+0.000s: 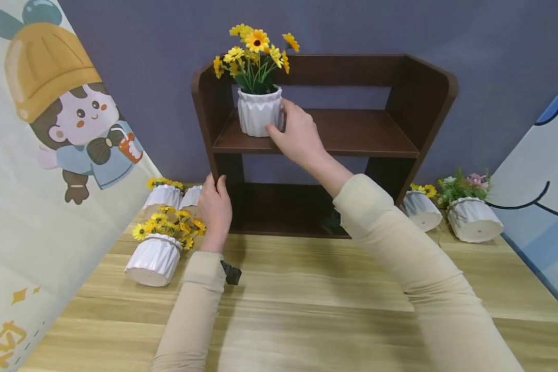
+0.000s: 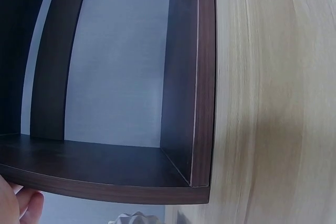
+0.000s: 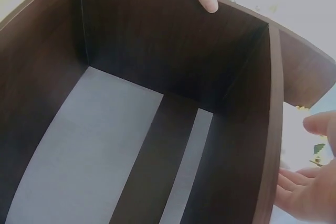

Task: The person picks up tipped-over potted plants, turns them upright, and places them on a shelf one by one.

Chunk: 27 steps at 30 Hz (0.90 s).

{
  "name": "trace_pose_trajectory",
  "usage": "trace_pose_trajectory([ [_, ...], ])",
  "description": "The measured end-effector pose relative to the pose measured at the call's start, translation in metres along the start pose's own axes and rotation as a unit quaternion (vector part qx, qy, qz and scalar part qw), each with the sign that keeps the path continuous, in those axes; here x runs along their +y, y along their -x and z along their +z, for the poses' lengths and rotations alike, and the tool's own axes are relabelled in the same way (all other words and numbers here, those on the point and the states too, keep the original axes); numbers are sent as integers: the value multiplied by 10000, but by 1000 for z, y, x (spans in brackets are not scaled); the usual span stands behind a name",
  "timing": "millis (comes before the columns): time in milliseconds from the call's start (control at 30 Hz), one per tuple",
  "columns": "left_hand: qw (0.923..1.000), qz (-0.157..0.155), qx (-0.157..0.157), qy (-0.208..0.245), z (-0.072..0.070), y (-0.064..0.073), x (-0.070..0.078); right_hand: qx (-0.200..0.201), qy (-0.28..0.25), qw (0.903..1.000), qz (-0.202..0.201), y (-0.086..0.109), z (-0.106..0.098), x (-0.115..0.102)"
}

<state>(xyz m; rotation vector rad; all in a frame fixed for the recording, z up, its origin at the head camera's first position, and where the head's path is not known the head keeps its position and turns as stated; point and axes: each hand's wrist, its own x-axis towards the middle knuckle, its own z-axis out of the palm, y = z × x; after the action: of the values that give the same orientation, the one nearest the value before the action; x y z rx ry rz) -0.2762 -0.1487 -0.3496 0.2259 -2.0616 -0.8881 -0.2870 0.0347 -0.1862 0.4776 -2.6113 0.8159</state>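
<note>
A white fluted pot of yellow flowers [image 1: 259,113] stands upright at the left end of the upper board of a dark brown shelf [image 1: 344,126]. My right hand [image 1: 299,132] holds the pot from its right side, thumb across the front; its other fingers are partly hidden behind the pot. In the right wrist view, that hand [image 3: 310,187] appears at the right edge, beside the board. My left hand [image 1: 215,206] grips the shelf's left side panel lower down, thumb inside and fingers outside. The left wrist view shows its fingers [image 2: 29,203] at the panel's edge.
Several white pots of yellow flowers lie tipped left of the shelf, one nearest me [image 1: 153,258]. On the right lie another yellow-flowered pot [image 1: 420,211] and one with pink and white flowers [image 1: 475,219]. Beneath is a wooden table [image 1: 307,305]; a grey wall [image 1: 353,26] stands behind.
</note>
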Motion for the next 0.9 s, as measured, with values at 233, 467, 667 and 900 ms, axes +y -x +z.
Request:
trace_pose_trajectory([
  [233, 9999, 30, -44, -115, -1, -1, 1, 2, -38, 9992, -387, 12, -8, 3],
  [467, 10000, -29, -42, -79, -1, 0, 0, 199, 79, 9976, -664, 30, -17, 14],
  [667, 9999, -73, -78, -54, 2, 1, -2, 309, 401, 9959, -755, 50, -29, 30],
  [900, 10000, 18, 37, -27, 1, -1, -1, 568, 682, 9909, -1014, 71, -39, 49],
])
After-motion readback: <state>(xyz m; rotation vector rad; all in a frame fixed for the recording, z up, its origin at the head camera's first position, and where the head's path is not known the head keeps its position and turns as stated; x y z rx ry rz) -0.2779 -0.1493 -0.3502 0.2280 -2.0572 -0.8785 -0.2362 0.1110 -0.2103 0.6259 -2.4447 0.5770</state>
